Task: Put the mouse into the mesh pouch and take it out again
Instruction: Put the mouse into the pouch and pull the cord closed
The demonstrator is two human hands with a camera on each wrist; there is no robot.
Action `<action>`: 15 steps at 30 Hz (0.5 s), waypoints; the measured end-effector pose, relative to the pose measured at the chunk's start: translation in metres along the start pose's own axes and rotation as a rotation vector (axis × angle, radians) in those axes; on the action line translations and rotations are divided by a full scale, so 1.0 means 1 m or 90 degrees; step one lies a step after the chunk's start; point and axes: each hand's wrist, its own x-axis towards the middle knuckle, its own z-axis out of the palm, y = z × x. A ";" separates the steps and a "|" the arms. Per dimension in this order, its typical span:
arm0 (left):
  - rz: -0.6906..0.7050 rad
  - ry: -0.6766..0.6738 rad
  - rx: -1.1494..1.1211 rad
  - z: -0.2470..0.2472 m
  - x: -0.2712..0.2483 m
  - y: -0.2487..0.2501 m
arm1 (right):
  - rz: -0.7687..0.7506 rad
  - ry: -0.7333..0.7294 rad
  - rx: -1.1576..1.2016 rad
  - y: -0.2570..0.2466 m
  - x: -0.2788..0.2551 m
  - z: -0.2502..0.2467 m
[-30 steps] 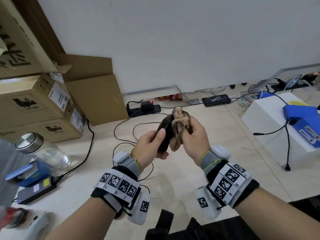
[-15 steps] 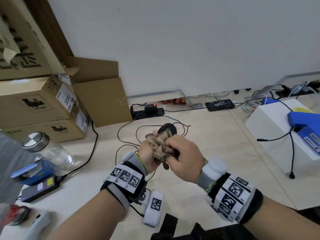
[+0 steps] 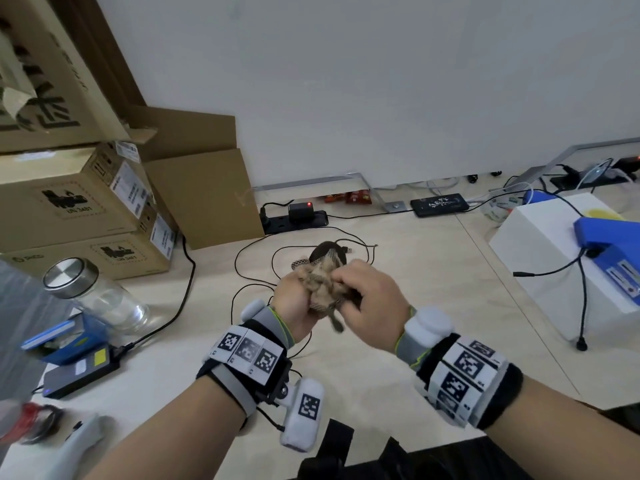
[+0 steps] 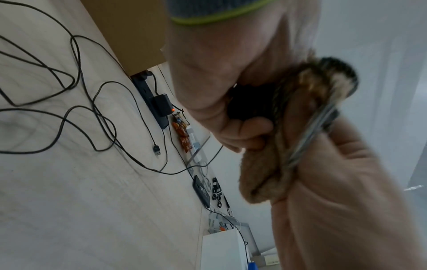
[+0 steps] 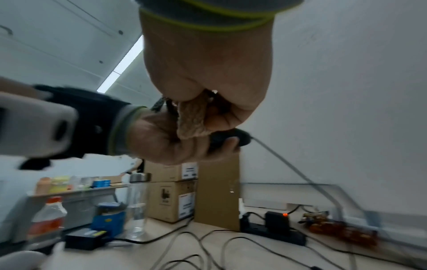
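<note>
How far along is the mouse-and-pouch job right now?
Done: the mouse is partly covered by the pouch, its dark far end poking out. In hand: left hand and right hand both grip the bunched mesh around it. Left: seat it fully, then take it out.

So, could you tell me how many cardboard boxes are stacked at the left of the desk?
3 boxes: the bottom box, the middle box on it, and the top box, partly cropped. Others may be hidden beyond the frame.

At your left you have stacked cardboard boxes (image 3: pixel 72 202) and a glass jar (image 3: pixel 100 296); a power strip (image 3: pixel 294 220) lies by the wall.
</note>
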 end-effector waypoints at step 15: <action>-0.011 -0.049 -0.195 0.024 -0.001 0.009 | -0.002 0.109 0.078 -0.007 0.001 -0.010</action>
